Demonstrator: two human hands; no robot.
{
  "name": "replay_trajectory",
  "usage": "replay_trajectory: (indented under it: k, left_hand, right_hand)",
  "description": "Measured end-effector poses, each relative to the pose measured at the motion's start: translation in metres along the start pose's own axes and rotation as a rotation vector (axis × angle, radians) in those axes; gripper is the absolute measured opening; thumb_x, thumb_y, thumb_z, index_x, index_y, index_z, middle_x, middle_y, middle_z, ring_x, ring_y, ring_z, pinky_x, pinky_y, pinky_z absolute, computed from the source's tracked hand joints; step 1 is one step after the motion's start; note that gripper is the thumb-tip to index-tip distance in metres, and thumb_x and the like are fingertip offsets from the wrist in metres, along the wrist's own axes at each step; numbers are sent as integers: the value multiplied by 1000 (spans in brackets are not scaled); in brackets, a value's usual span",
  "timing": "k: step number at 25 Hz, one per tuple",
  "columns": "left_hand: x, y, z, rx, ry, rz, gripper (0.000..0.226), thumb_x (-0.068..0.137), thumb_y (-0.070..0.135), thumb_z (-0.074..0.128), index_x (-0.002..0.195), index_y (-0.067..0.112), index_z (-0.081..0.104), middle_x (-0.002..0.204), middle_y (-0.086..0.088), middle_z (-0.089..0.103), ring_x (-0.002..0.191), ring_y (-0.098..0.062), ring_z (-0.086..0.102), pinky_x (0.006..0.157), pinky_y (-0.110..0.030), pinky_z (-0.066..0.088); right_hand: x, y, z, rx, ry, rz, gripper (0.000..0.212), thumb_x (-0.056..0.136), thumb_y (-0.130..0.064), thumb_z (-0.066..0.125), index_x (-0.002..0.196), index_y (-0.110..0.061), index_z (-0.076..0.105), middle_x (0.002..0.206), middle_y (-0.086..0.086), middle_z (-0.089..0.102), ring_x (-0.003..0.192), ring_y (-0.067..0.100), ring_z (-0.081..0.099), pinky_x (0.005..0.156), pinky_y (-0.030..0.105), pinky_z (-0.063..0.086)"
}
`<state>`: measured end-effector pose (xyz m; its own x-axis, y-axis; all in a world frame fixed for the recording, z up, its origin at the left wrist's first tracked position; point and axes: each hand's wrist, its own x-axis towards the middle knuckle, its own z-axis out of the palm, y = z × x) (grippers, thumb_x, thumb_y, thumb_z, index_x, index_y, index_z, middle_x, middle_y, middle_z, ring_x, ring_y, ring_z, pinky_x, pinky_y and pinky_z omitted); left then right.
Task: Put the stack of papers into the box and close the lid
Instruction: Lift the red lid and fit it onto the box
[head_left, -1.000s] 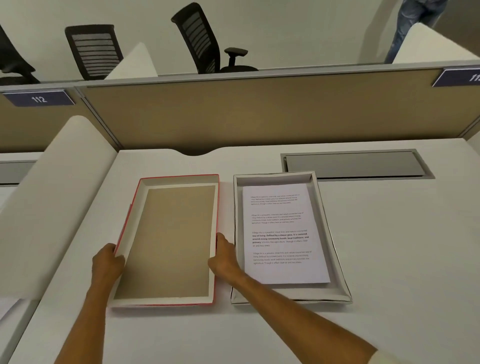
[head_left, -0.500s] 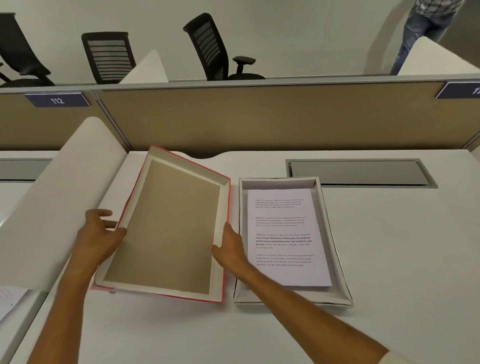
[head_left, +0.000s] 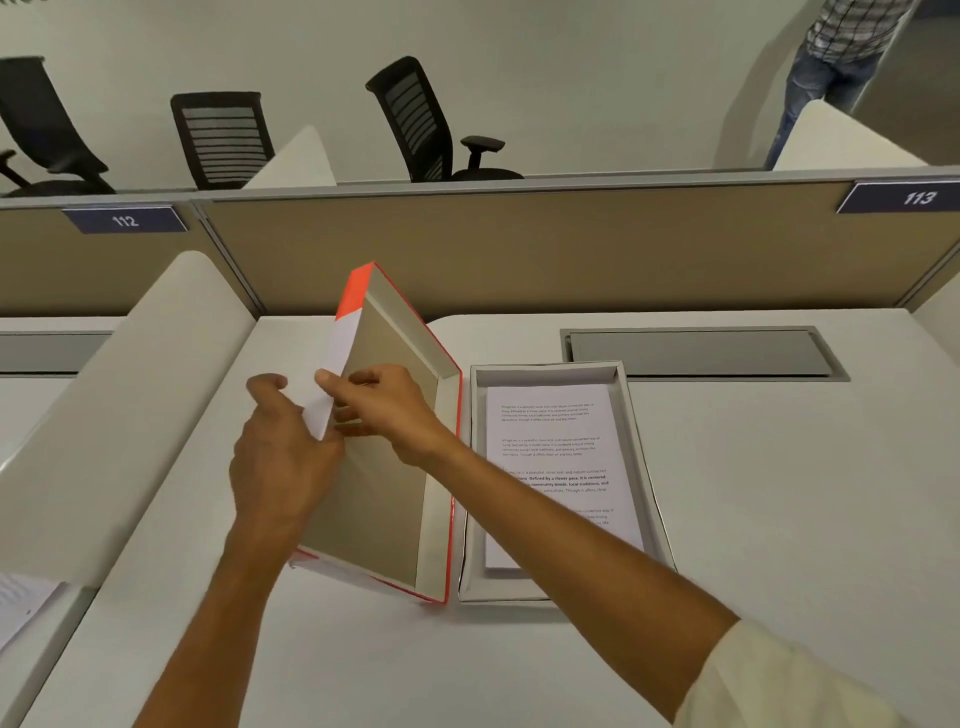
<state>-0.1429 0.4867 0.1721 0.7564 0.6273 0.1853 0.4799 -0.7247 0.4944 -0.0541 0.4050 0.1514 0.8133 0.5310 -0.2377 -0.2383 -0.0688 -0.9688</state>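
Your left hand (head_left: 283, 457) and right hand (head_left: 387, 410) pinch the raised left edge of the lid (head_left: 395, 467), which stands tilted on its right edge on the table (head_left: 779, 493). Just beside it lies the open box (head_left: 644, 467) holding the papers (head_left: 558, 447).

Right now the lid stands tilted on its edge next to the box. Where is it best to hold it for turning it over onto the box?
Probably by its two long side walls, one hand each. The lid rests on its right long edge, open side toward the box, so the raised left wall, where the left hand and right hand meet, gives most leverage.
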Motion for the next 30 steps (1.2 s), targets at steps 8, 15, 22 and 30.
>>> replay_trajectory:
  k: [8,15,22,30]
  left_hand:
    - [-10,23,-14,-223,-346,-80,85,79,36,76,143,16,23,138,-15,52,114,-38,60,95,-51,51]
    - [7,-11,9,-558,-504,-302,84,83,66,40,145,10,35,149,-15,45,132,-36,49,111,-53,39]
    - [-6,-61,104,-972,-846,-587,72,85,70,42,128,15,60,125,-18,68,109,-37,68,92,-52,53]
    - [-34,-15,148,-961,-615,-298,42,96,52,45,134,37,55,126,-2,69,107,-29,70,92,-50,56]
  right_hand:
    - [-7,-16,-13,19,48,69,35,91,-15,65,121,1,57,130,18,62,112,36,65,86,40,58]
    - [-31,-30,-66,304,101,148,35,91,-3,62,122,11,55,128,21,63,114,36,64,87,39,56]
    - [-67,-20,-154,511,-70,134,17,97,-5,50,101,5,63,98,11,70,80,14,70,79,26,60]
    - [-111,43,-266,128,222,152,48,86,-52,61,109,-9,66,104,8,73,83,17,74,69,31,60]
